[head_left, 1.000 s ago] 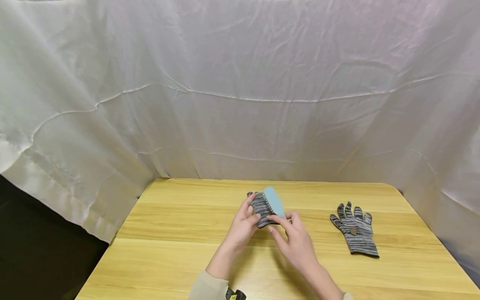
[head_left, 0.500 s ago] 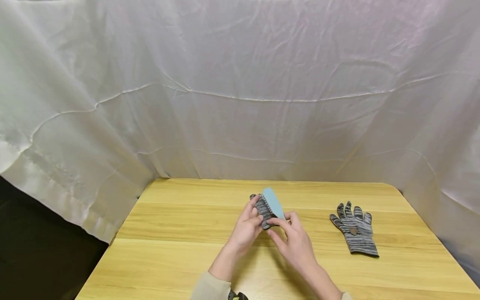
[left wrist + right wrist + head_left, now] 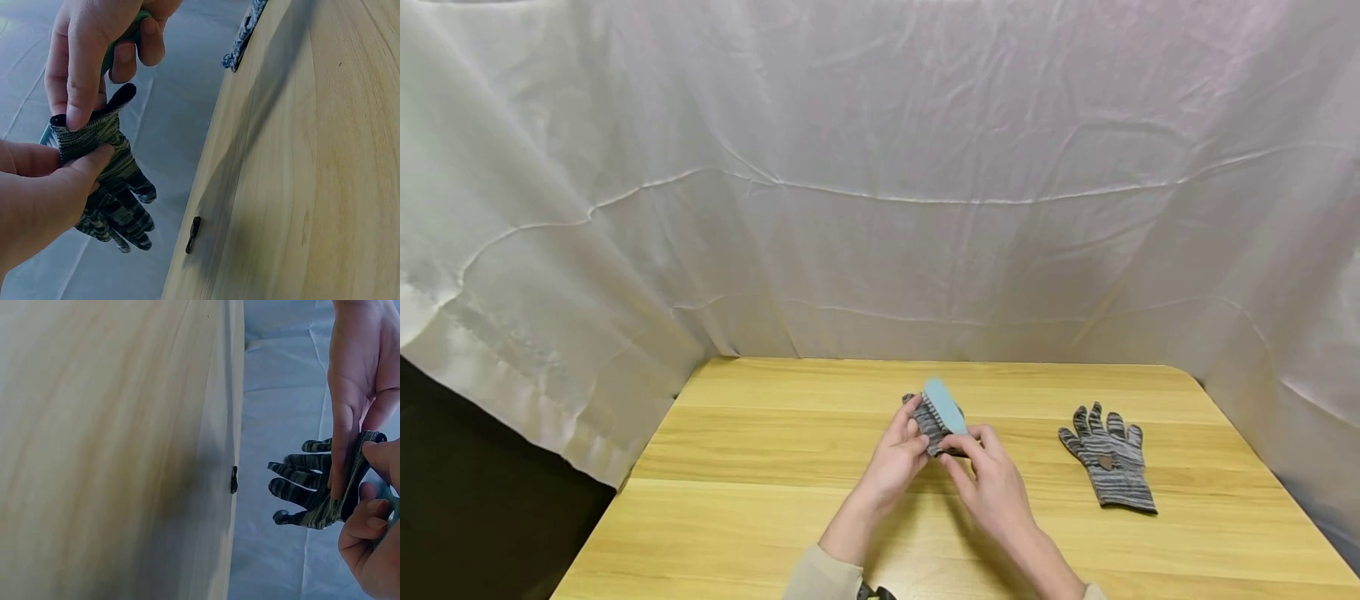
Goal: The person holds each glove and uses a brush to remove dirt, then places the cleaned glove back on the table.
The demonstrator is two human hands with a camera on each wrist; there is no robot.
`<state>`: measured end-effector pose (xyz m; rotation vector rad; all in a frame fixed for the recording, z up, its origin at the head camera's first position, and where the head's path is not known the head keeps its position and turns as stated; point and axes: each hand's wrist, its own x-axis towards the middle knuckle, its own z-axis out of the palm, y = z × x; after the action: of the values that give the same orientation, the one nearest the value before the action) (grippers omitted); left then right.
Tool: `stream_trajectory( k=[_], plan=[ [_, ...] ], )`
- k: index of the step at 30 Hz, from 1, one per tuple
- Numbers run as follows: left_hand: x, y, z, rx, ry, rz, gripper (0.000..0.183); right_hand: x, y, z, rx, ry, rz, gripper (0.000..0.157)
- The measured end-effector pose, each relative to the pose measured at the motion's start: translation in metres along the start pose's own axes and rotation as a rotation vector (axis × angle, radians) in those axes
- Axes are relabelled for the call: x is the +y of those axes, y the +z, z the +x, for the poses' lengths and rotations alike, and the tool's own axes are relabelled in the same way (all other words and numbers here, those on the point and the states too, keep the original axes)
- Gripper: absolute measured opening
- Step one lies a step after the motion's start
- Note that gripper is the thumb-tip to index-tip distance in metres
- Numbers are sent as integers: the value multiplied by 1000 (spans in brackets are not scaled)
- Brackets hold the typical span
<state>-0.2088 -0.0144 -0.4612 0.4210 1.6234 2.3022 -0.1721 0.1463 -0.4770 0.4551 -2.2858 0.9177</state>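
A grey-and-black knitted glove (image 3: 928, 423) is held above the table between both hands. My left hand (image 3: 891, 468) pinches it from the left, thumb on the near face; in the left wrist view the glove (image 3: 119, 178) dangles fingers down. My right hand (image 3: 992, 485) grips a light-blue brush (image 3: 946, 407), whose pale bristles lie against the glove. The right wrist view shows the right fingers (image 3: 365, 534) curled round the brush handle, with the thumb at the glove's cuff. Most of the handle is hidden by that hand.
A second matching glove (image 3: 1111, 467) with a brown patch lies flat at the right of the wooden table (image 3: 737, 517). A small dark object (image 3: 193, 234) lies near the table's edge. Pale cloth (image 3: 880, 250) hangs behind the table.
My left hand and the glove have shifted slightly right and nearer. The brush has dropped a little, its bristles staying against the glove. The second glove stays where it was.
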Motion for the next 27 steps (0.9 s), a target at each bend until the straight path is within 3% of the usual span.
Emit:
stream_trajectory(
  k=[15,22,27],
  plan=[
    [0,-3,0,66,-23,115,72,7,-6,4,94,17,25,29],
    [-2,-5,1,81,33,190,76,8,-14,9,83,212,198,22],
    [-3,-1,1,132,57,249,73,9,-17,10,60,348,315,20]
  ],
)
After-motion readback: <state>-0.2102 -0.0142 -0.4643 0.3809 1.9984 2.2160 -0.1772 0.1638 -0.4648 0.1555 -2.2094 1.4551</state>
